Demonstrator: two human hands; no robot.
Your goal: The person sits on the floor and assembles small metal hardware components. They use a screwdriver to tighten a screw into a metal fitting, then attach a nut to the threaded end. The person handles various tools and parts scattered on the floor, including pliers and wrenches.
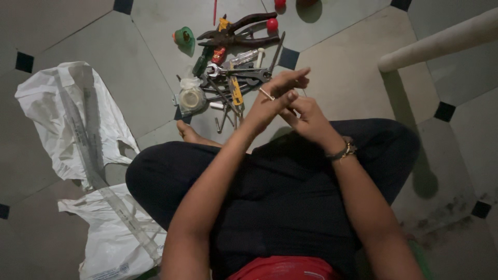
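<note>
Seated person, head view. The left hand (275, 101) and right hand (306, 116) meet above the knees, fingers pinched together on a thin wire (266, 94) held between them; its far end is too fine to trace. Just beyond the hands, a heap of tools (233, 72) with large pliers (241, 33) lies on the floor (353, 78). White bags (62, 114) lie left; bare tiles open right.

Tool pile (233, 67) on floor (353, 78) ahead of both hands — plastic bags (67, 119) at left; stool leg (441, 41) at right
</note>
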